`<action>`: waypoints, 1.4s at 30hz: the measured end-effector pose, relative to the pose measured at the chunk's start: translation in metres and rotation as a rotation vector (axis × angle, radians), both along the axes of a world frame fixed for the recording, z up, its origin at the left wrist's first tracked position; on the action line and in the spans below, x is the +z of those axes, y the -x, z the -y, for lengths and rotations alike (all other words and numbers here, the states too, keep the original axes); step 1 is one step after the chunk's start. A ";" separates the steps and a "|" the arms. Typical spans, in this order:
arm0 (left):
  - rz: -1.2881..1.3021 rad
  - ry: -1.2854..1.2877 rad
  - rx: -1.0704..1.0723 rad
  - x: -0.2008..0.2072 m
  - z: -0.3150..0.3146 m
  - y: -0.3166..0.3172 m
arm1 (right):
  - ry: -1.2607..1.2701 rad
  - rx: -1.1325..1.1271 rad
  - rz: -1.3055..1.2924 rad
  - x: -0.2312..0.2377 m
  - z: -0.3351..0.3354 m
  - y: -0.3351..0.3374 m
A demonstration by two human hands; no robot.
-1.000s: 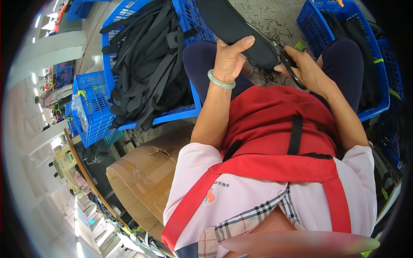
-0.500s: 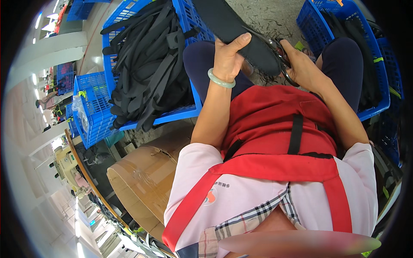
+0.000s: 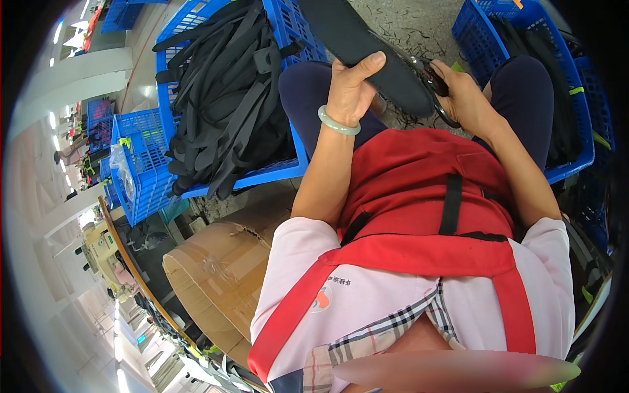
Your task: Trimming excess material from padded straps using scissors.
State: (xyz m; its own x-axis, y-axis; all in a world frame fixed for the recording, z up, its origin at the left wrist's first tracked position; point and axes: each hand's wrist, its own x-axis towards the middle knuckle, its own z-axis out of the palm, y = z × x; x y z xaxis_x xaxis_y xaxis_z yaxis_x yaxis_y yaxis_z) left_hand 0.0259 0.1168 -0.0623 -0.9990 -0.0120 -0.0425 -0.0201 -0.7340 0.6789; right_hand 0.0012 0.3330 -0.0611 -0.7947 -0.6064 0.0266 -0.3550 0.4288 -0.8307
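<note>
A long black padded strap (image 3: 357, 49) with a rounded end stretches across my knees, its far end cut off at the picture's top edge. My left hand (image 3: 354, 82) grips it from the left, thumb on top and the other fingers hidden beneath. In my right hand (image 3: 468, 98) is a pair of scissors (image 3: 435, 84) with dark handles. Their blades lie along the strap's right edge, near the rounded end. Whether the blades are apart I cannot make out.
A blue crate (image 3: 239, 181) heaped with black straps (image 3: 229, 105) stands at my left. Another blue crate (image 3: 576, 160) with black pieces is at my right. Dark scraps litter the floor (image 3: 419, 26) between my knees. A cardboard box (image 3: 209, 275) sits by my left elbow.
The strap has shifted slightly to the right and turned a little in my left hand. My right hand has moved a little to the right with the scissors.
</note>
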 end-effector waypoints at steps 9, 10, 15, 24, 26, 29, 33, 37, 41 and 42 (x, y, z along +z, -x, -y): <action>0.051 -0.039 -0.022 -0.001 0.004 0.001 | -0.088 0.105 0.145 0.018 -0.012 0.000; 0.035 -0.044 -0.027 -0.001 0.002 0.002 | -0.067 0.108 0.118 0.010 -0.014 0.001; 0.024 -0.035 0.004 -0.005 0.008 0.001 | -0.113 0.139 0.185 0.028 -0.009 0.000; -0.028 -0.053 -0.052 -0.004 0.010 0.002 | -0.016 0.106 0.201 0.011 -0.008 -0.006; -0.038 0.007 -0.058 -0.004 0.007 0.002 | -0.048 0.114 0.135 0.024 -0.001 -0.007; -0.014 0.015 -0.052 -0.003 0.005 -0.001 | -0.010 0.105 0.156 0.016 0.001 -0.007; -0.008 0.002 -0.051 -0.003 0.004 -0.001 | -0.099 0.135 0.039 0.016 -0.004 0.000; 0.007 -0.020 -0.024 -0.002 0.004 -0.002 | -0.136 0.125 0.089 0.018 0.001 0.002; 0.015 -0.061 -0.040 -0.004 0.001 -0.001 | -0.029 0.087 0.059 0.003 -0.002 0.003; 0.014 -0.061 -0.038 -0.006 0.003 0.000 | -0.029 0.088 0.058 0.003 -0.002 0.003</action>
